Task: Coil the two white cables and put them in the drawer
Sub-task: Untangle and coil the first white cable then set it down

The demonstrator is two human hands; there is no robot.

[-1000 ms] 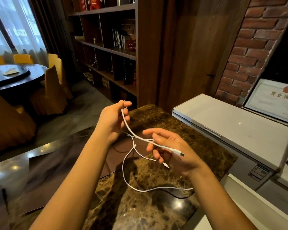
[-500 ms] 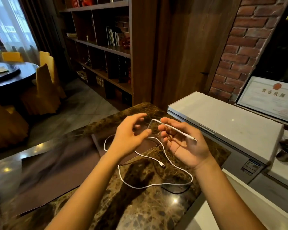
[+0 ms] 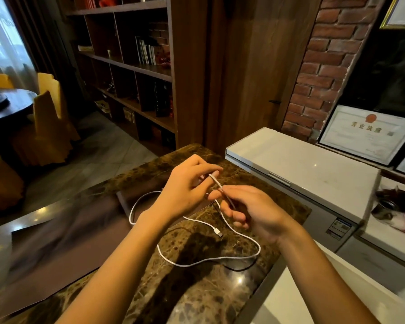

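A white cable (image 3: 248, 256) lies in loose loops on the brown marble counter (image 3: 197, 288), with one plug (image 3: 218, 232) resting on the stone. My left hand (image 3: 185, 190) and my right hand (image 3: 250, 211) meet above it. Both pinch the raised end of the cable (image 3: 216, 181), which runs between their fingertips. Another loop (image 3: 136, 206) trails out to the left behind my left wrist. I cannot tell whether the loops are one cable or two. No drawer is visible.
A white chest appliance (image 3: 302, 169) stands right of the counter, a framed certificate (image 3: 365, 134) behind it. A dark mat (image 3: 80, 230) covers the counter's left part. Bookshelves (image 3: 131, 66) and a brick wall (image 3: 325, 61) stand behind; yellow chairs (image 3: 49, 113) at left.
My left hand came right and down to meet my right hand. The cable end, first stretched between spread hands, is now held short between both hands' fingertips. The view shifted left.
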